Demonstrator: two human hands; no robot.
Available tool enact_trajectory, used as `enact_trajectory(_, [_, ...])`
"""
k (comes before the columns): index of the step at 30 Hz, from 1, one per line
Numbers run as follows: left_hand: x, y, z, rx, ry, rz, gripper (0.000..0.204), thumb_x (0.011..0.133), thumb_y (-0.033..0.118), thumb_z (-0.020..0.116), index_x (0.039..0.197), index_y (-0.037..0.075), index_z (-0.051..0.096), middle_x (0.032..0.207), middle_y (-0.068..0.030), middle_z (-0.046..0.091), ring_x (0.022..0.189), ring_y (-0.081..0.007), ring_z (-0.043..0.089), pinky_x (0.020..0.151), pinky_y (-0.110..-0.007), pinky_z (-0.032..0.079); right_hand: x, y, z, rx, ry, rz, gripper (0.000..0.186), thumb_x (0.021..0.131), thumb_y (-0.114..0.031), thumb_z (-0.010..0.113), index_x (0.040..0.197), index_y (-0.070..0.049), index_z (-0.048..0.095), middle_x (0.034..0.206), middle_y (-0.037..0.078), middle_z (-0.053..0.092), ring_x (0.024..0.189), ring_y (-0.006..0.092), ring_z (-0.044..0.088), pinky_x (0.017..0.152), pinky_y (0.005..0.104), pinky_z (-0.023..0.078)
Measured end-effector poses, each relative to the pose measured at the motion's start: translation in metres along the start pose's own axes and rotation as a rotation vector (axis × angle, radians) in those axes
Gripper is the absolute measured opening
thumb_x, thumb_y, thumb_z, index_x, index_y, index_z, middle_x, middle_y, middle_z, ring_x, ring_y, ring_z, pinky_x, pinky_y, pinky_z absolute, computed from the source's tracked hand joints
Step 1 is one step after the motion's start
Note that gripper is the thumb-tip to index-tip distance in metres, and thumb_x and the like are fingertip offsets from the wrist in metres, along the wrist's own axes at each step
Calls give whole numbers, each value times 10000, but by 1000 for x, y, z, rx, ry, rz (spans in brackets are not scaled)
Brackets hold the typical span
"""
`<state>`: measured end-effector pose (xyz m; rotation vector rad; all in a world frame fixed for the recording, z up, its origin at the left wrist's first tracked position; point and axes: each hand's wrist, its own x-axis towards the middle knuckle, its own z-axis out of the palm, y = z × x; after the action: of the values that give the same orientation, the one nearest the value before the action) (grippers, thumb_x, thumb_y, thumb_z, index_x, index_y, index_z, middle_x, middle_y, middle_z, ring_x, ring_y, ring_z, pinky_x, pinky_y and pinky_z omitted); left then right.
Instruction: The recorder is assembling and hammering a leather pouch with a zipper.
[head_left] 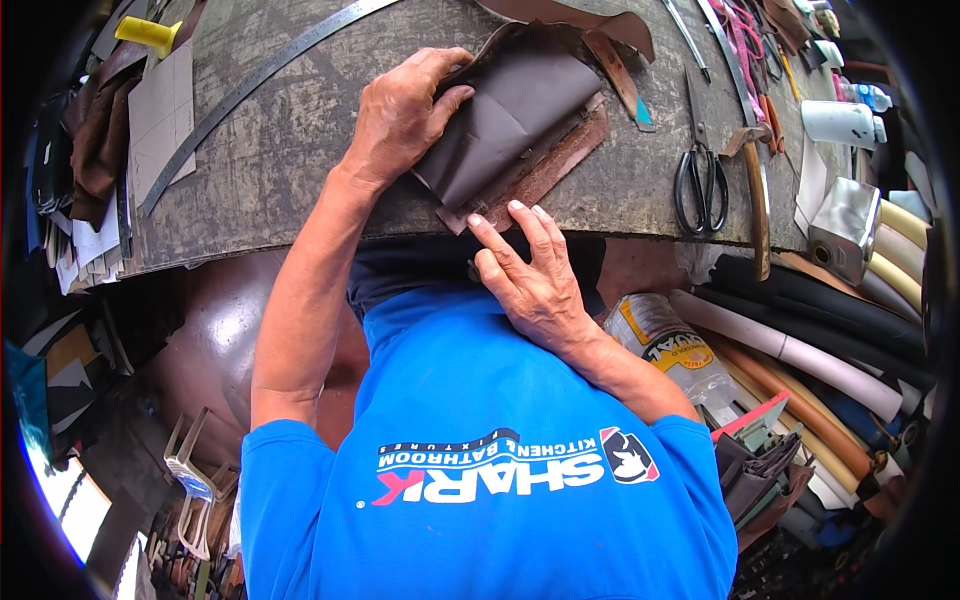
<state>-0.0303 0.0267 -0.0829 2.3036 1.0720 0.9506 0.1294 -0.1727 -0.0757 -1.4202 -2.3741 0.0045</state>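
Hands (395, 115) (535, 285), two, handle one dark brown sheet (525, 105).

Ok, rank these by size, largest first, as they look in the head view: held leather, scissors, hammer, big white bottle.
1. Leather
2. Scissors and hammer: too alike in length to rank
3. Bottle
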Motion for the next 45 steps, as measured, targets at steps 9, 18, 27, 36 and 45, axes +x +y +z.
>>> enact_trajectory(9, [-1,1,0,-26,-8,-23,325,869,111,751,1176,49,665,1078,-123,709,969,-270,714,825,-350,568,16,-4,-22,356,-40,177,182,856,-52,654,1038,-61,656,1278,46,665,1305,408,441,1108,571,343])
enact_trajectory(18, [-1,5,-2,-44,-19,-37,318,867,86,745,1172,56,663,1059,-117,707,979,-272,719,835,-345,565,3,-2,-23,939,285,606,435,916,95,468,1319,13,327,1532,371,333,1516,385,234,1216,421,216])
enact_trajectory(27, [-1,5,-1,-65,-24,-59,316,857,68,746,1163,61,666,1040,-114,703,967,-278,717,820,-342,563,20,-19,3,602,106,496,537,819,123,478,1321,12,321,1607,348,210,1547,452,-54,1221,559,-46])
enact_trajectory(36, [-3,4,-1,-50,-13,-52,307,867,67,740,1165,67,663,1028,-100,703,948,-266,718,809,-337,567,15,-25,17,193,56,439,580,754,111,539,1318,75,410,1574,351,265,1506,495,191,1213,636,80])
enact_trajectory(45, [-2,4,0,-41,21,-13,299,871,78,738,1160,68,663,1021,-96,700,922,-260,714,786,-333,569,16,-27,-7,-128,-149,299,299,902,-94,559,1179,13,525,1464,246,504,1461,420,357,1193,679,144])
